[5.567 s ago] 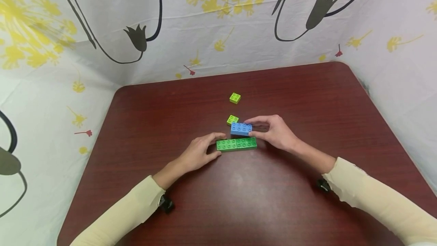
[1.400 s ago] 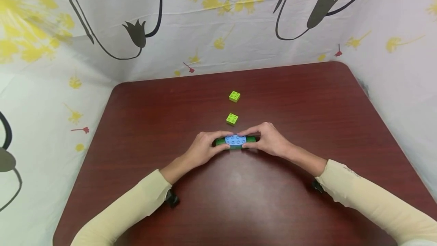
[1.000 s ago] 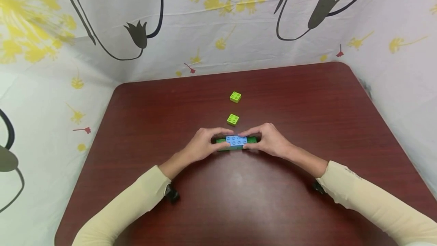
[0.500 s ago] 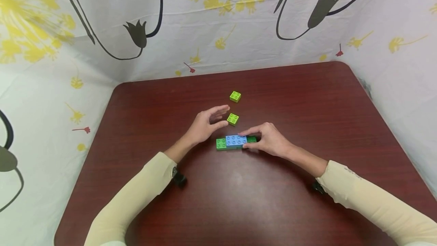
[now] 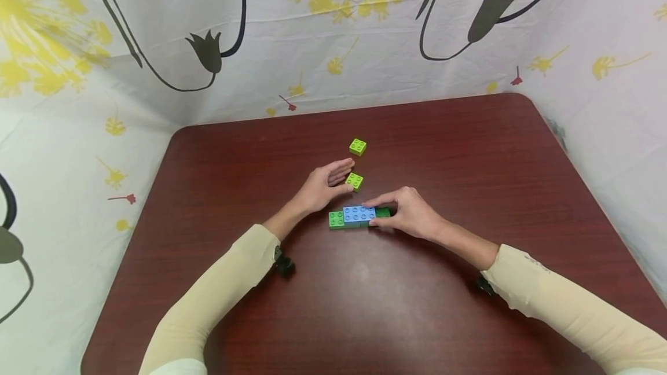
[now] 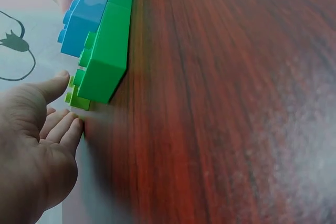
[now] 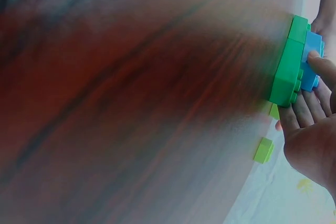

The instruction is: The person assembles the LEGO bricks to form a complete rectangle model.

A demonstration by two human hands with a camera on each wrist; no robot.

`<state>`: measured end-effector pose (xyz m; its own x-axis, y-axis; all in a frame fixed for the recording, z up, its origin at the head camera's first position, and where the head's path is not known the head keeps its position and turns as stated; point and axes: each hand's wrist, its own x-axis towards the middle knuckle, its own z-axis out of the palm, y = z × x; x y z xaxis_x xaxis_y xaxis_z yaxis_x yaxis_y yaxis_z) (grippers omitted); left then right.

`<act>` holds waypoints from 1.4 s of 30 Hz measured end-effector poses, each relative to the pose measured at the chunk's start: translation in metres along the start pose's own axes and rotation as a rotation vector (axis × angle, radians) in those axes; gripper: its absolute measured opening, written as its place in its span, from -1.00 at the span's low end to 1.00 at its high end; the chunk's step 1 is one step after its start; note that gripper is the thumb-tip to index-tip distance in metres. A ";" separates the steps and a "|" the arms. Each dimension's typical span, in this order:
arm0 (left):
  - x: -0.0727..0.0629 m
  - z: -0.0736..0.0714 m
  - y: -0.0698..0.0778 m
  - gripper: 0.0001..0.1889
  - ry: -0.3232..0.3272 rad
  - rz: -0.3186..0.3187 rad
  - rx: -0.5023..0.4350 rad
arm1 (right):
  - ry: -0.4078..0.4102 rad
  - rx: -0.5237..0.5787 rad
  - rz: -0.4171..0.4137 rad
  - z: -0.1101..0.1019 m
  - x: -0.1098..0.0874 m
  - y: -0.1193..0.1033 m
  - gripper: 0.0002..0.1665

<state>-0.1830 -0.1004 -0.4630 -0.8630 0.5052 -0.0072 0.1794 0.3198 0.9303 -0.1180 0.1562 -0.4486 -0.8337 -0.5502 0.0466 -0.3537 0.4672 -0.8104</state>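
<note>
In the head view my right hand [image 5: 417, 216] pinches the right end of a blue toy building brick [image 5: 358, 214] between thumb and fingers. That brick sits on top of two green bricks [image 5: 336, 220] laid end to end, bridging their joint. My left hand [image 5: 319, 191] has straight fingers and lies around the left side of a small lime brick [image 5: 356, 180], fingers behind it and thumb in front. Whether it touches the brick is unclear. The left wrist view shows the green brick [image 6: 107, 64] ahead of the left thumb, partly hiding the lime one [image 6: 80, 102].
A second lime brick [image 5: 358, 146] lies farther back on the dark red-brown table [image 5: 469, 149]. A white patterned cloth [image 5: 333, 62] hangs behind and beside the table. Small black devices [image 5: 283, 265] are strapped under both wrists.
The blue brick came down onto the green pair while both hands held it. My left hand then let go and moved back to the nearer lime brick. The right hand stayed put.
</note>
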 end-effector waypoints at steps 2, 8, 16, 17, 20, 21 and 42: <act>0.000 0.001 0.000 -0.30 0.003 0.005 0.015 | -0.002 -0.003 0.001 0.000 0.000 0.000 -0.56; 0.001 0.002 -0.004 -0.35 0.011 0.022 0.080 | -0.002 0.000 0.008 -0.001 0.000 -0.001 -0.56; 0.001 0.003 -0.007 -0.51 0.032 0.044 0.111 | 0.001 0.002 0.005 0.000 0.001 0.000 -0.57; 0.001 0.003 -0.007 -0.53 0.034 0.045 0.114 | 0.002 0.001 0.004 0.001 0.001 0.000 -0.57; 0.001 0.003 -0.008 -0.56 0.041 0.050 0.130 | 0.003 -0.004 0.002 0.001 0.001 0.000 -0.57; 0.001 0.003 -0.008 -0.57 0.043 0.052 0.136 | 0.004 -0.005 0.002 0.001 0.001 0.000 -0.57; -0.011 -0.006 -0.002 -0.62 0.016 0.007 0.169 | 0.002 0.002 0.001 0.001 0.001 -0.003 -0.57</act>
<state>-0.1765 -0.1117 -0.4623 -0.8685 0.4957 0.0058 0.2610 0.4474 0.8554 -0.1180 0.1537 -0.4469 -0.8349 -0.5483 0.0476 -0.3524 0.4661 -0.8116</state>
